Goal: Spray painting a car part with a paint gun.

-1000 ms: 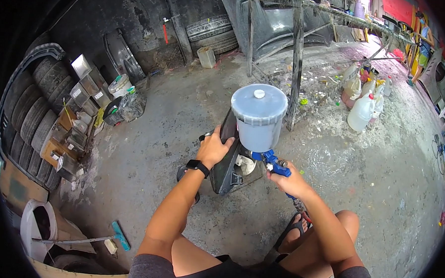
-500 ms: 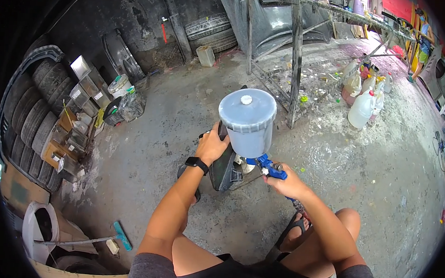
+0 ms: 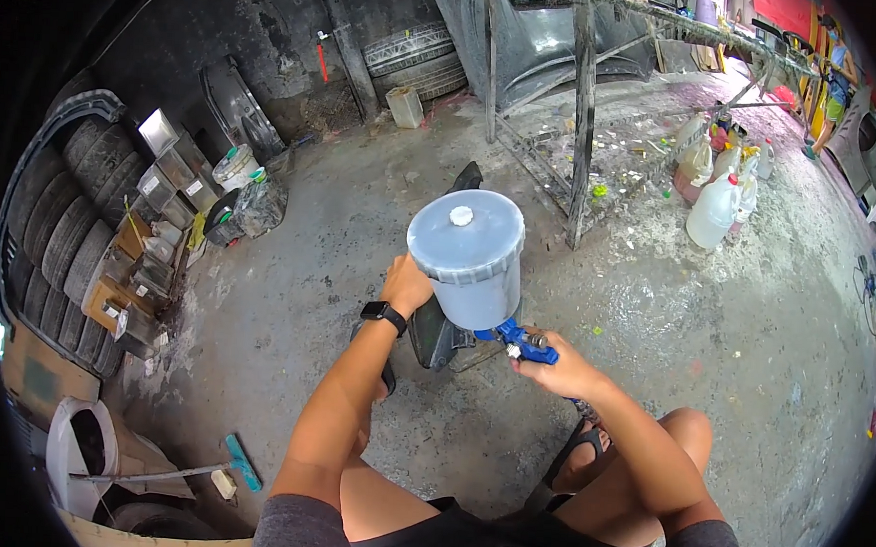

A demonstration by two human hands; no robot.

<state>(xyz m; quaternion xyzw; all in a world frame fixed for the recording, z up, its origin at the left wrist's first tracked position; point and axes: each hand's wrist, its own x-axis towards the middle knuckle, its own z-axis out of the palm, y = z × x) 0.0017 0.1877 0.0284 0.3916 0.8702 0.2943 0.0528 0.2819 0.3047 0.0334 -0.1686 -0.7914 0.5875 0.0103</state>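
Note:
My right hand [image 3: 564, 365] is wrapped around a blue spray gun [image 3: 540, 354], whose hose runs down beside my foot. On top of the gun sits a big translucent cup [image 3: 478, 301] under a pale lid with a white cap. Behind the cup is a long dark plastic car part [image 3: 432, 340], its far end poking out past the lid. My left hand [image 3: 407, 284], with a watch on the wrist, closes on this part's left side; the cup hides some of the fingers. The nozzle is hidden under the cup.
A rusty metal rack [image 3: 581, 123] stands ahead on the right, with plastic jugs [image 3: 711, 212] beside it. Tyres [image 3: 68, 248], metal cans [image 3: 173, 179] and a bucket [image 3: 235, 170] line the left. A teal squeegee [image 3: 242, 462] lies low left. Another person [image 3: 838, 76] stands far right.
The spray gun and its cup have shifted left and a little nearer to me. My left hand moved slightly left and down, and more of the dark part's far end shows.

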